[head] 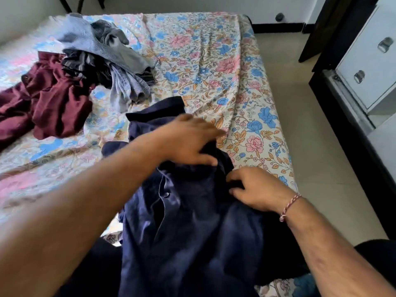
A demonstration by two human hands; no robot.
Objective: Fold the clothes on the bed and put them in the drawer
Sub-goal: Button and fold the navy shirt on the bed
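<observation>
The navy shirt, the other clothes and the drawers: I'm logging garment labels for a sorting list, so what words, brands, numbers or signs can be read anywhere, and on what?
None: no text is readable anywhere in the head view.
Navy shirt: no label or print shows.
Maroon garment: none shows.
Grey clothes pile: none shows.
White drawers: only metal handles, no markings.

Head view, angled down, close over bed (214,61)

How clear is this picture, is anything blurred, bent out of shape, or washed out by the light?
Head view: the left hand is smeared by motion blur at its fingertips, while the right hand and the navy shirt look sharper; the wide lens bows the bed edge and the white drawers; daylight washes out the sheet's far left corner; the whole frame looks soft.
</observation>
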